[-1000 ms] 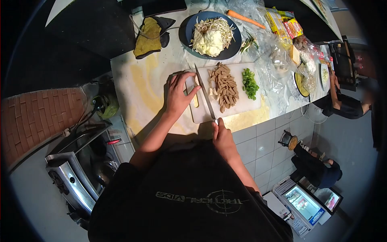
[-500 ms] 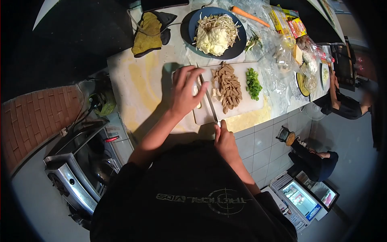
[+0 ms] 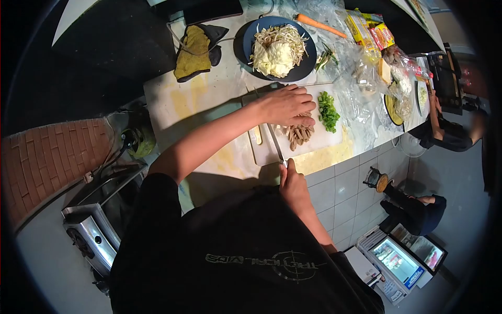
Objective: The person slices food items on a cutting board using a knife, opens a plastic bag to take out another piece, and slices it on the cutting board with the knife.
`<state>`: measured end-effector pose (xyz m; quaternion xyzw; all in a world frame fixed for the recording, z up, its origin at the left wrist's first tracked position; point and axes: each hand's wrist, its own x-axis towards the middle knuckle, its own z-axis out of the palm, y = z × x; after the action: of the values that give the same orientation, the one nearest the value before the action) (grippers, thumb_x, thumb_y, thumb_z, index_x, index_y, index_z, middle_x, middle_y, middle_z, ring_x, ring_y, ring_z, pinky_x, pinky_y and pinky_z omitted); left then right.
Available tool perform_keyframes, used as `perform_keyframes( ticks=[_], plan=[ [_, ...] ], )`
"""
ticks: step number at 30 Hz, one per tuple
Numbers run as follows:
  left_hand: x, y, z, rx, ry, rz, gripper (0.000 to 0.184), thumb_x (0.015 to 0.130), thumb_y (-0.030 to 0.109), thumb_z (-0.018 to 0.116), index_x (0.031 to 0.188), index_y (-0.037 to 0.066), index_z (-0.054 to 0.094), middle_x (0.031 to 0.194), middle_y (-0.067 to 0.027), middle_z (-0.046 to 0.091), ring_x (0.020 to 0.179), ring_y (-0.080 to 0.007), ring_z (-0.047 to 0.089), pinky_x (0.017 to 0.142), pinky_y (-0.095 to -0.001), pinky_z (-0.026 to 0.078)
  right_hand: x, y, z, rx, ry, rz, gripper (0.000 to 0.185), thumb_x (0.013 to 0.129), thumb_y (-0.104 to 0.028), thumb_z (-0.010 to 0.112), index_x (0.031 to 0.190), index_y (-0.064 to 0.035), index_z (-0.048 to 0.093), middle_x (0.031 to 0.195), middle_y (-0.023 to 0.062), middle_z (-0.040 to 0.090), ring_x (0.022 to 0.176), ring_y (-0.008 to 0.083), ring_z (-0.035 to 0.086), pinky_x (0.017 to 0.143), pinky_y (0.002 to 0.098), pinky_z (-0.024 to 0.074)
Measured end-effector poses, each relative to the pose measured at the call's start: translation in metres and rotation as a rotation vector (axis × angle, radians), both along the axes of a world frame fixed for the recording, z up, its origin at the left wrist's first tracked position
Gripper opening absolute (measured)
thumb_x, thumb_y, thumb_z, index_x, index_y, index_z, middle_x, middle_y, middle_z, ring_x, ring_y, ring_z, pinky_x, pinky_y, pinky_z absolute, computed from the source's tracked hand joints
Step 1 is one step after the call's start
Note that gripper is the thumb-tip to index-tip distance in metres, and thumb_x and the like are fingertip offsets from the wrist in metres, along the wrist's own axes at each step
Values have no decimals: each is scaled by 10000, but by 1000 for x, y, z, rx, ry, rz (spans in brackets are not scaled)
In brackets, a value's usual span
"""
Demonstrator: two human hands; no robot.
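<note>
My right hand (image 3: 294,184) is wrapped round the handle of a kitchen knife (image 3: 276,144), whose blade lies along the white cutting board (image 3: 327,137). Over the pile of brown sliced strips (image 3: 299,138) rests my left hand (image 3: 285,106), its fingers stretched out and covering the upper part of the pile. A pale sliver (image 3: 258,135) lies on the board left of the blade. Chopped green vegetable (image 3: 328,111) forms a small heap right of the strips.
Behind the board stands a dark plate (image 3: 246,57) with bean sprouts and shredded cabbage (image 3: 274,55). A carrot (image 3: 320,25), plastic bags (image 3: 366,73) and yellow packets (image 3: 361,34) lie to the right. A yellow-black cloth (image 3: 192,55) is at left. Two other people are at the right.
My left hand has moved right, from beside the blade onto the brown strips, hiding some of them. My right hand keeps its hold on the knife in nearly the same place.
</note>
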<state>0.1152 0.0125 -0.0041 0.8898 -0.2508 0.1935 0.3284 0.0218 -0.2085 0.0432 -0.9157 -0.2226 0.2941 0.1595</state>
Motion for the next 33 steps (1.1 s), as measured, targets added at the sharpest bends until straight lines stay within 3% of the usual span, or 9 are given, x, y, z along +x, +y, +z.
perform_keyframes(
  ticks=[5,17,33],
  plan=[
    [-6,1,-1,95,109,83,459,970,507,528,1001,59,618,980,-68,590,1005,-235,545,915,-388,408,-4,0,-2,-2,13,-10,321,1052,-331,436,1145,-24,450,700,337,617,691,562,603,590,634,482],
    [-5,2,-4,4,185,106,423,983,478,530,965,61,601,951,-68,600,1006,-236,558,943,-393,399,-4,6,3,-68,23,-23,296,1043,-324,460,1141,-45,454,716,337,627,718,558,617,613,628,493],
    [-8,3,-7,-85,133,67,404,974,437,565,1003,34,592,1003,-105,587,1018,-275,544,948,-405,426,-6,9,2,-106,45,-19,317,1037,-327,472,1163,-36,461,715,335,629,725,549,626,609,619,503]
  ],
)
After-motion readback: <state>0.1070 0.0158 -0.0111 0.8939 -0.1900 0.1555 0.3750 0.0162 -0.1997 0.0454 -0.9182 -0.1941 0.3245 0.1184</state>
